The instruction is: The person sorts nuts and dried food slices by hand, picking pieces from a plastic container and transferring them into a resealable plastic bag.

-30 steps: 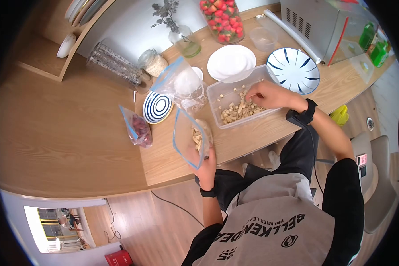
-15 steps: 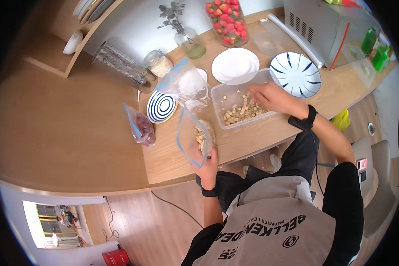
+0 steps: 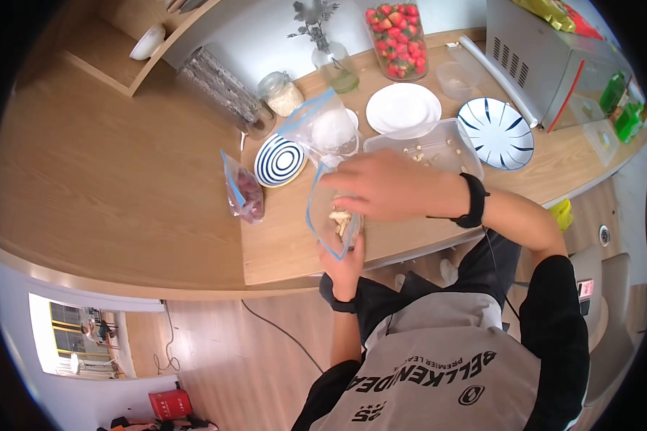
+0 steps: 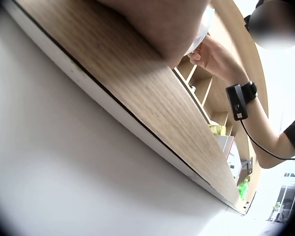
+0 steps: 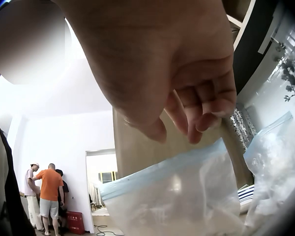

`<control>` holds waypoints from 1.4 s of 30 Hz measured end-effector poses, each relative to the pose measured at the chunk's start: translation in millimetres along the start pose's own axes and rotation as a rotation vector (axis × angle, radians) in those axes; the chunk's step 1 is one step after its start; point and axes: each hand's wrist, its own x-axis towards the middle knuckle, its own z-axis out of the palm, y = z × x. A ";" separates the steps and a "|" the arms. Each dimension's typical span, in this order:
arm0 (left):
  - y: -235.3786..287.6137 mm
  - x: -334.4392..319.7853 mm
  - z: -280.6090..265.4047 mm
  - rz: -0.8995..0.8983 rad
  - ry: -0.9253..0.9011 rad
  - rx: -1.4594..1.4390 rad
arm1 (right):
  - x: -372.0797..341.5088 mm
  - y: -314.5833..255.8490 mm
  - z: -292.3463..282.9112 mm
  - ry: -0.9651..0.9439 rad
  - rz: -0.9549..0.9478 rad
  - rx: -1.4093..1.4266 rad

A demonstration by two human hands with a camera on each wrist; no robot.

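Note:
In the head view the left hand point(image 3: 346, 269) grips the lower side of a blue-edged clear zip bag point(image 3: 322, 208), which stands open-mouthed with pale cut pieces point(image 3: 341, 221) inside. Over the bag's mouth hovers the right hand point(image 3: 392, 185), hiding part of it and the near left of a clear plastic container point(image 3: 449, 133); a few pale pieces point(image 3: 418, 155) show in the container. In the right wrist view the right hand point(image 5: 162, 64) has loosely bent fingers with nothing visible between them, above the bag point(image 5: 172, 196). The left wrist view shows the left hand point(image 4: 160, 24) only in part.
Behind the bag are a second clear bag point(image 3: 332, 129) with white contents and a striped plate point(image 3: 280, 159). A bag of dark red pieces point(image 3: 248, 194) lies left. White plate point(image 3: 402, 109), blue-lined plate point(image 3: 496, 134), strawberry container point(image 3: 397, 44), vase point(image 3: 336, 68) and jar point(image 3: 280, 95) stand farther back.
The right hand has moved left from inside the container to above the bag, and its fingers have loosened. The left hand still grips the bag. The head view has shifted.

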 end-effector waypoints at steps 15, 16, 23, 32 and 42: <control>-13.6 -5.0 4.4 -0.031 -0.024 0.041 | -129.6 114.0 -4.8 -0.294 0.465 0.215; -11.7 -4.1 3.3 -0.043 -0.019 0.045 | -128.6 118.3 -0.2 -0.305 0.457 0.219; -12.7 -3.4 1.2 0.034 0.018 0.058 | -123.0 126.4 12.8 -0.539 0.634 0.359; -6.8 1.4 -3.5 0.036 0.018 0.069 | -122.2 124.2 10.6 -0.336 0.646 0.231; -10.2 -3.7 0.1 -0.022 -0.027 0.063 | -120.7 115.2 6.1 -0.231 0.658 0.236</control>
